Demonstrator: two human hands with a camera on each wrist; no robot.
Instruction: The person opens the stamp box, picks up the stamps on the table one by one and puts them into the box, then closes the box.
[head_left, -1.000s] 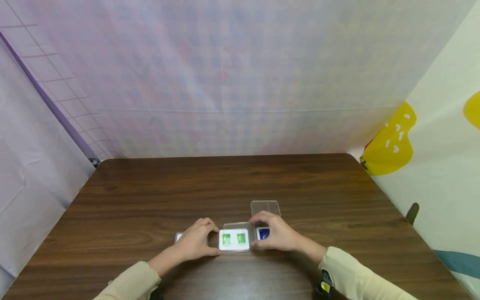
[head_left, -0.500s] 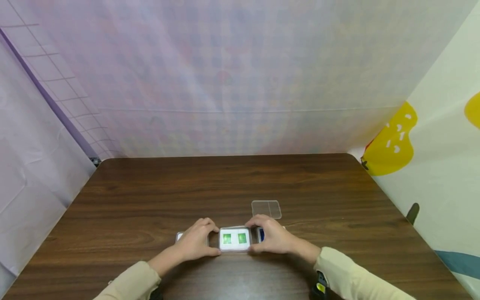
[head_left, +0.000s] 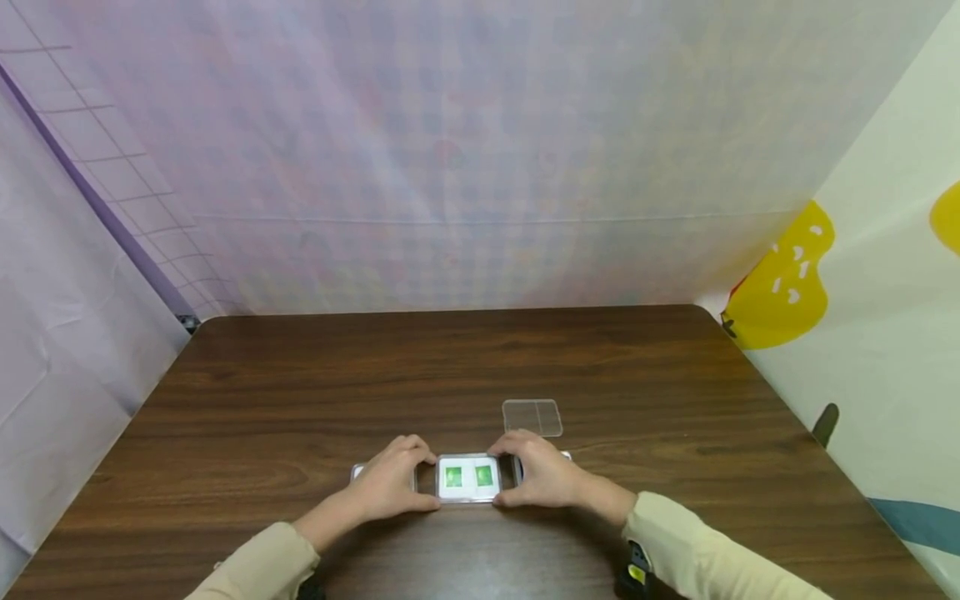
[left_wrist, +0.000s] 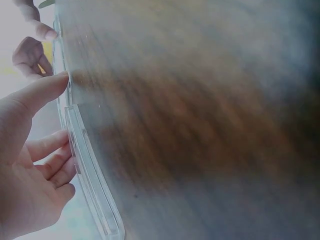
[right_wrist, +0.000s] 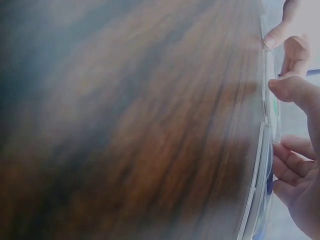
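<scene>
In the head view a small flat clear plastic case [head_left: 468, 492] lies on the table between both hands, a white insert with two green pictures inside. My left hand [head_left: 384, 483] grips its left side by the corners, thumb at the near one and a finger at the far one. My right hand [head_left: 547, 473] holds the right side the same way. A clear cover lies over the insert. Beneath my left hand a second case [left_wrist: 95, 175] is mostly hidden. Under my right hand a third case [right_wrist: 257, 185], with some blue in it, is also largely covered.
A loose clear plastic lid [head_left: 532, 417] lies flat just beyond my right hand. The dark wood table [head_left: 450, 358] meets a pale checked cloth [head_left: 450, 167] at its far edge. White hangings stand on both sides.
My right hand has moved left, bringing a clear cover from an offset position onto the middle case. The blue case is now more hidden. The left hand has stayed nearly still.
</scene>
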